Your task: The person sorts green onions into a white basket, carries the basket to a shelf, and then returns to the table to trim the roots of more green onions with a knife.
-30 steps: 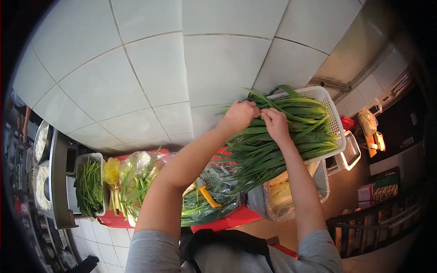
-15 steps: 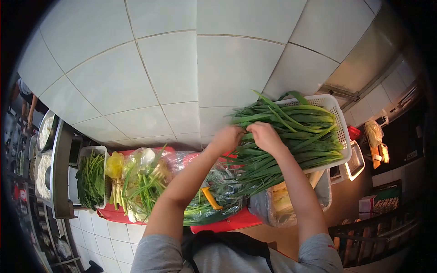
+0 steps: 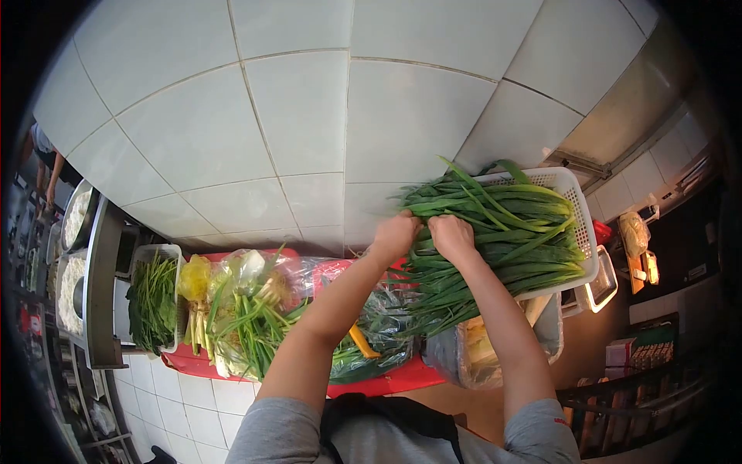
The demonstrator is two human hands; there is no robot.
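A large heap of long green leeks or scallions [image 3: 502, 240] lies in a white perforated basket [image 3: 578, 203], their leaf ends hanging over its left side. My left hand [image 3: 399, 233] is closed at the leaf tips on the left edge of the heap. Close beside it, my right hand [image 3: 451, 235] is curled closed over the leaves, knuckles up. Leaves show around both hands, though the fingertips are hidden. Below my left forearm, a yellow-handled tool [image 3: 362, 340] rests on the plastic-wrapped greens [image 3: 386, 317].
A red table [image 3: 390, 380] carries bagged scallions [image 3: 259, 325]. To its left stands a basket of leafy greens [image 3: 154, 298]. Under the leek basket is a plastic-lined bin [image 3: 553, 332]. Tiled wall [image 3: 417, 116] rises directly ahead. Another person's arm [image 3: 54, 182] shows at far left.
Both hands have closed more tightly on the leaves, with my left hand shifting slightly right. The whole view has shifted slightly.
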